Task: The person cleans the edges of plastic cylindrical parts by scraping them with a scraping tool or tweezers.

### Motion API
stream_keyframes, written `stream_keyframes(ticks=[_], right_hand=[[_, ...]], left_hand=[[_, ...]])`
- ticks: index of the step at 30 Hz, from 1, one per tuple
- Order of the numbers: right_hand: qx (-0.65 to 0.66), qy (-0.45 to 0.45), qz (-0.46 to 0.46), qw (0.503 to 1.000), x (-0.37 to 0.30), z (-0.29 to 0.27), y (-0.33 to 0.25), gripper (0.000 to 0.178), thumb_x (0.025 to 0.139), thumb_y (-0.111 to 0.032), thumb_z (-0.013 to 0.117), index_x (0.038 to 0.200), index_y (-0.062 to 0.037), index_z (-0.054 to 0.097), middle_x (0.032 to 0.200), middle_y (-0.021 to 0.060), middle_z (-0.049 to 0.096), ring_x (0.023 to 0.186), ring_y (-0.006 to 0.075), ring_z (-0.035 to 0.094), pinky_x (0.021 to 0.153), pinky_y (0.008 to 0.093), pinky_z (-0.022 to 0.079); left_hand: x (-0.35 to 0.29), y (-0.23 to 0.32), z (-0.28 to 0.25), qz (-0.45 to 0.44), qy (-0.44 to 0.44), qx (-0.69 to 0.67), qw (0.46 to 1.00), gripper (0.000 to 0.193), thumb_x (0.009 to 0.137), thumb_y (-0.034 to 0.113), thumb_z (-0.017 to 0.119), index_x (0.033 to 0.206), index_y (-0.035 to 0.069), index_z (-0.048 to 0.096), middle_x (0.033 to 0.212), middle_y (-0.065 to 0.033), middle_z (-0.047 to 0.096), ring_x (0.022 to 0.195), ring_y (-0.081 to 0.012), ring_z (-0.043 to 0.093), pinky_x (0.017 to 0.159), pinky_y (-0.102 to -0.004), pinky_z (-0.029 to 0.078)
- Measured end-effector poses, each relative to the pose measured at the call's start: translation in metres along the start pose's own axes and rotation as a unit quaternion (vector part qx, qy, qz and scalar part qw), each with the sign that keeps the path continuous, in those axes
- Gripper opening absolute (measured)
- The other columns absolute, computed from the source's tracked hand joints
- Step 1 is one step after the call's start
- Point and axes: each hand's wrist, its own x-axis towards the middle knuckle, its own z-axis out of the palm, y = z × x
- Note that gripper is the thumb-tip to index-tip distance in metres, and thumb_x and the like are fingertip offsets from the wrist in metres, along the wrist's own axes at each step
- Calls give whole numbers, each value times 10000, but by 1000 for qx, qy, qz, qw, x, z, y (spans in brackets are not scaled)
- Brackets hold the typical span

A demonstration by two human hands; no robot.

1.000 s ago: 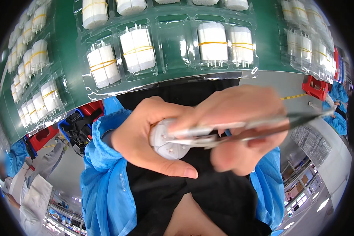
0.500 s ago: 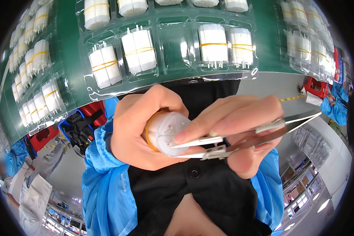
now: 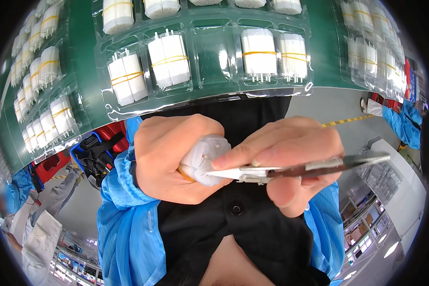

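Observation:
My left hand (image 3: 169, 157) is wrapped round a banded bundle of white plastic parts (image 3: 205, 155), its translucent end turned up and showing small pins or holes. Part of a yellow rubber band peeks out at the bundle's lower side. From the right, my right hand (image 3: 298, 159) grips a pair of metal tweezers (image 3: 319, 164) with white tips. The tips are pressed together at the bundle's end face, and my right index fingertip rests beside them. Whether anything tiny is pinched in the tips, I cannot tell.
Beyond my hands, a clear blister tray (image 3: 214, 90) on a green tabletop (image 3: 86, 62) holds several banded white bundles and one vacant pocket. More filled trays flank it left and right. A co-worker in blue (image 3: 403, 126) is at the far right; a blue-rimmed bin (image 3: 93, 155) stands at left.
The tweezers' arms have been squeezed from spread to together, their tips meeting at the bundle's end. My left hand has lowered and tilted slightly, covering more of the rubber band.

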Motion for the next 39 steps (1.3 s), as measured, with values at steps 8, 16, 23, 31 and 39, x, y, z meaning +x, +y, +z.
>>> stream_keyframes(ticks=[8, 16, 23, 31, 39], right_hand=[[-83, -47, 2, 995, 0, -5, 5, 331, 781, -193, 715, 925, 82, 599, 853, 245, 654, 655, 277, 649, 581, 340, 536], [75, -7, -71, 995, 7, 0, 18, 378, 846, -226, 648, 964, 87, 473, 820, 285, 616, 740, 324, 666, 593, 356, 570], [94, -20, -20, 995, -3, -5, 21, 360, 855, -223, 640, 997, 66, 480, 836, 306, 623, 715, 294, 667, 569, 319, 552], [-121, -100, -33, 987, 8, -7, 6, 318, 802, -180, 702, 988, 50, 584, 873, 235, 657, 649, 216, 636, 549, 295, 519], [89, 59, -78, 991, 2, 10, 19, 359, 889, -271, 586, 973, 66, 498, 783, 266, 637, 606, 246, 651, 505, 276, 514]], left_hand=[[6, -1, -2, -96, -91, -63, 989, 281, 549, 76, 744, 763, 23, 570, 593, -112, 555, 500, -279, 572, 436, -311, 424], [2, -4, 1, -57, -95, -229, 967, 306, 588, 132, 818, 752, 19, 587, 599, -57, 577, 452, -202, 552, 402, -249, 379], [1, -4, -2, -34, -85, -225, 970, 315, 603, 158, 819, 748, 10, 582, 575, -63, 542, 434, -221, 534, 391, -253, 354], [0, -6, 3, -87, -139, -237, 958, 302, 609, 133, 805, 754, 15, 567, 572, -75, 524, 462, -233, 545, 423, -276, 381], [2, -2, 4, -94, -90, -294, 947, 369, 618, 154, 838, 814, 8, 561, 662, -61, 608, 525, -119, 584, 475, -208, 417]])
